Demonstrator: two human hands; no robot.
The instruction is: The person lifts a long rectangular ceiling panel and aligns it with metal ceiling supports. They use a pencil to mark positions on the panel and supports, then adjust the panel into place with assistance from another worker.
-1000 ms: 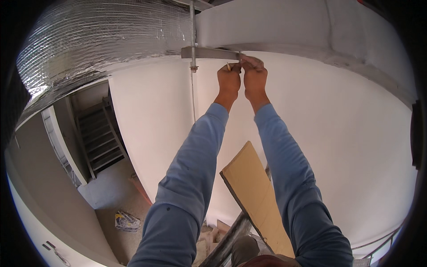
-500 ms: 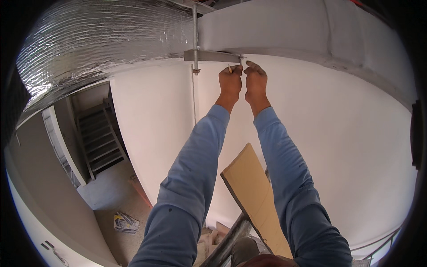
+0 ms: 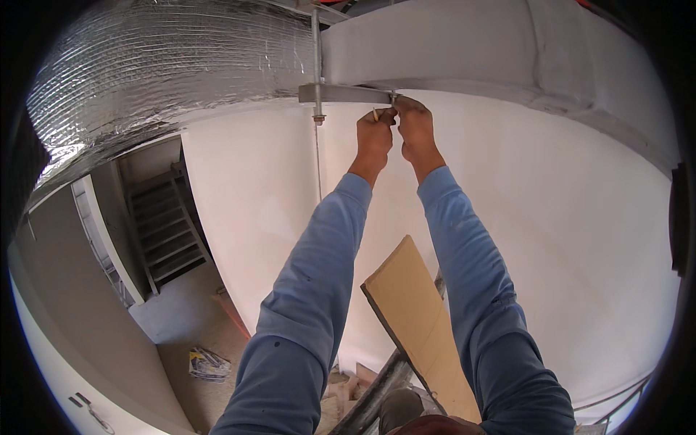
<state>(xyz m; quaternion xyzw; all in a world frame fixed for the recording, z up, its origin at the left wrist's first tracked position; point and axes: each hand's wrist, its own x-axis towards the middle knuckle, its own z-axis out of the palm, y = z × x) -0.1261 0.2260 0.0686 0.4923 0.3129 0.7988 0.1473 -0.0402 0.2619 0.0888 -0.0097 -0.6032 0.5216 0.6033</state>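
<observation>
Both my arms reach up in blue sleeves to the end of a grey metal support bar (image 3: 351,93). At that end a short threaded rod (image 3: 393,98) stands upright, mostly covered by my fingers. My left hand (image 3: 374,141) is closed just below it, and a small pale stick (image 3: 375,114) pokes out between its fingers. Closed too, my right hand (image 3: 417,134) has its fingertips round the rod under the bar; any nut there is hidden. A longer threaded rod (image 3: 317,54) passes through the bar's left end, with a nut (image 3: 319,118) underneath.
Foil-wrapped duct (image 3: 181,54) fills the upper left, and a grey duct (image 3: 435,43) runs above the bar. Behind stands a white wall (image 3: 551,217). Below my arms leans a tan board (image 3: 413,312). A doorway at left shows metal stairs (image 3: 167,225); a crumpled bag (image 3: 209,365) lies on the floor.
My right hand has moved up and left, and its fingers have closed round the rod beneath the bar. The left hand stays nearly in place.
</observation>
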